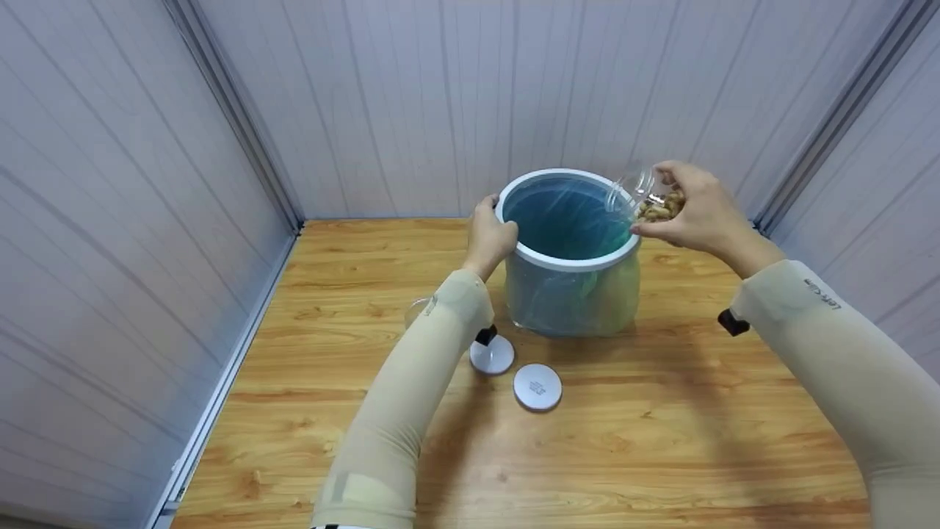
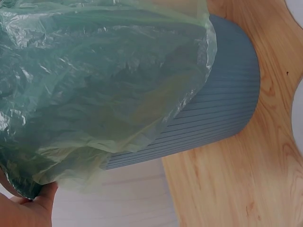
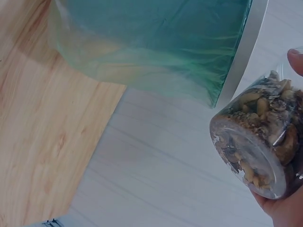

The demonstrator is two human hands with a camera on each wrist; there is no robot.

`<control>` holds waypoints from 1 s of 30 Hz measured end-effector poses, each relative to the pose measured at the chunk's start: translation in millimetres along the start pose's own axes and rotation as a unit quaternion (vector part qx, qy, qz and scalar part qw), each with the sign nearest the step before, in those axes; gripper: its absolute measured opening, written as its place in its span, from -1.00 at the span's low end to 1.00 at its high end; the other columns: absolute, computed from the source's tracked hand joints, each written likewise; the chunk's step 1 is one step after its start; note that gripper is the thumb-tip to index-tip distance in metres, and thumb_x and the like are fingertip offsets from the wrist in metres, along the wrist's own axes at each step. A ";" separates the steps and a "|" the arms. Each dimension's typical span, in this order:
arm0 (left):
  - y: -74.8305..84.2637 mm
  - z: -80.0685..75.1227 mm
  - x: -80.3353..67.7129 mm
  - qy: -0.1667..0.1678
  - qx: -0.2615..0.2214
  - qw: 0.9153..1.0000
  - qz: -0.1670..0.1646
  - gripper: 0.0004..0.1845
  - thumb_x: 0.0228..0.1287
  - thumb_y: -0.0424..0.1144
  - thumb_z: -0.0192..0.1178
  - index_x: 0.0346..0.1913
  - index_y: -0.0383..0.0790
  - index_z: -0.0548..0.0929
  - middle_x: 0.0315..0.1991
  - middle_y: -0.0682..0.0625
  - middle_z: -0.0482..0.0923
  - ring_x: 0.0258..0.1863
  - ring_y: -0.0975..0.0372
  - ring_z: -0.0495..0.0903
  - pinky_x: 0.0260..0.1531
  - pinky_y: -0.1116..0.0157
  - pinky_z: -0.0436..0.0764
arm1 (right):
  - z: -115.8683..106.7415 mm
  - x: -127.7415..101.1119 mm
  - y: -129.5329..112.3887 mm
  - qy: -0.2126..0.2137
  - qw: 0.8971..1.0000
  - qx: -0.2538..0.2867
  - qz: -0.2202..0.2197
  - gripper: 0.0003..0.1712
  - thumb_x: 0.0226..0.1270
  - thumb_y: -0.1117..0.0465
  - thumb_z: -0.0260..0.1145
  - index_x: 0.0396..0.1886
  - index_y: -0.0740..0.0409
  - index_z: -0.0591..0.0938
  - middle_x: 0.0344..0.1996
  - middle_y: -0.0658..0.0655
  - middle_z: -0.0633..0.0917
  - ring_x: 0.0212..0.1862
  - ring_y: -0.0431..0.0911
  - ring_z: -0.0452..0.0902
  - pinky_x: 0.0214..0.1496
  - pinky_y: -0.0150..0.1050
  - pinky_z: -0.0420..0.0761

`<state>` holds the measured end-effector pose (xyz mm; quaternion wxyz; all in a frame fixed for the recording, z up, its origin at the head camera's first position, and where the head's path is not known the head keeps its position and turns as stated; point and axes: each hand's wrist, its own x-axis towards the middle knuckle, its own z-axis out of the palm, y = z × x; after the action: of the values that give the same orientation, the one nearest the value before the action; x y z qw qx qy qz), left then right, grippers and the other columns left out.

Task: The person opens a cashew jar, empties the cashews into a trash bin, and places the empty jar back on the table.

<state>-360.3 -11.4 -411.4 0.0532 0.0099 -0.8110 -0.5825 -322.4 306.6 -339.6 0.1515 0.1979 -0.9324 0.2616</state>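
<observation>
A blue-grey ribbed trash bin (image 2: pixel 232 85) with a white rim (image 1: pixel 562 263) stands upright, lined with a thin green plastic bag (image 1: pixel 576 301) that drapes over its outside. My left hand (image 1: pixel 490 235) grips the left side of the rim, thumb on the inner side. With my right hand (image 1: pixel 701 209) I hold a clear jar (image 3: pixel 251 156) tilted, its mouth over the bin's right edge. Brown and tan bits (image 1: pixel 661 209), like nuts or shells, lie inside the jar. The bottom of the bin's inside cannot be made out.
Two white round lids (image 1: pixel 492 355) (image 1: pixel 537 387) lie on the wooden table (image 1: pixel 624 455) in front of the bin. A clear container (image 1: pixel 416 310) is partly hidden behind my left forearm. Pale panel walls (image 1: pixel 440 103) enclose the table at the back and sides.
</observation>
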 end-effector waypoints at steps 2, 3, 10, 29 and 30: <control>0.7 0.4 0.2 0.002 0.003 1.000 0.002 -0.30 0.40 -0.53 0.08 0.61 -0.41 0.34 0.53 -0.27 0.47 0.52 -0.05 0.51 0.55 0.07 0.51 | -2.5 0.4 0.4 -0.009 1.000 -0.013 -0.001 0.06 0.05 0.09 0.78 0.49 0.32 0.46 0.19 0.44 0.62 0.18 0.33 0.53 0.23 0.37 0.55; 1.0 0.7 0.0 0.002 0.003 1.000 0.002 -0.31 0.40 -0.53 0.08 0.60 -0.41 0.35 0.53 -0.27 0.48 0.51 -0.04 0.52 0.55 0.06 0.51 | -3.7 0.8 0.6 -0.011 1.000 -0.018 -0.002 0.07 0.06 0.08 0.78 0.50 0.32 0.45 0.19 0.45 0.62 0.19 0.35 0.53 0.24 0.39 0.55; 2.7 2.6 -3.5 0.004 -0.002 1.000 -0.004 -0.31 0.42 -0.53 0.08 0.62 -0.39 0.34 0.54 -0.26 0.47 0.52 -0.05 0.51 0.56 0.03 0.50 | -10.9 2.2 -0.4 -0.038 0.997 -0.064 -0.006 0.08 0.11 0.02 0.75 0.53 0.31 0.44 0.33 0.49 0.59 0.35 0.45 0.48 0.39 0.50 0.47; 5.4 5.4 -7.6 0.001 -0.008 1.000 -0.010 -0.30 0.45 -0.52 0.10 0.63 -0.36 0.32 0.56 -0.24 0.44 0.55 -0.06 0.48 0.58 0.01 0.45 | -18.7 12.1 -9.8 -0.064 0.983 -0.161 -0.060 0.08 0.08 -0.02 0.76 0.53 0.24 0.47 0.35 0.49 0.59 0.34 0.50 0.48 0.41 0.54 0.42; 5.6 5.5 -8.0 0.001 -0.009 1.000 -0.010 -0.30 0.45 -0.53 0.10 0.63 -0.37 0.31 0.57 -0.24 0.43 0.55 -0.07 0.48 0.58 0.00 0.45 | -18.7 12.5 -9.9 -0.066 0.982 -0.167 -0.062 0.08 0.08 -0.02 0.75 0.53 0.25 0.47 0.36 0.49 0.59 0.35 0.50 0.47 0.42 0.54 0.42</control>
<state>-352.6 -3.8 -408.5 0.0486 0.0178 -0.8056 -0.5902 -325.6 305.4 -315.3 0.1362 0.2442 -0.9569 0.0789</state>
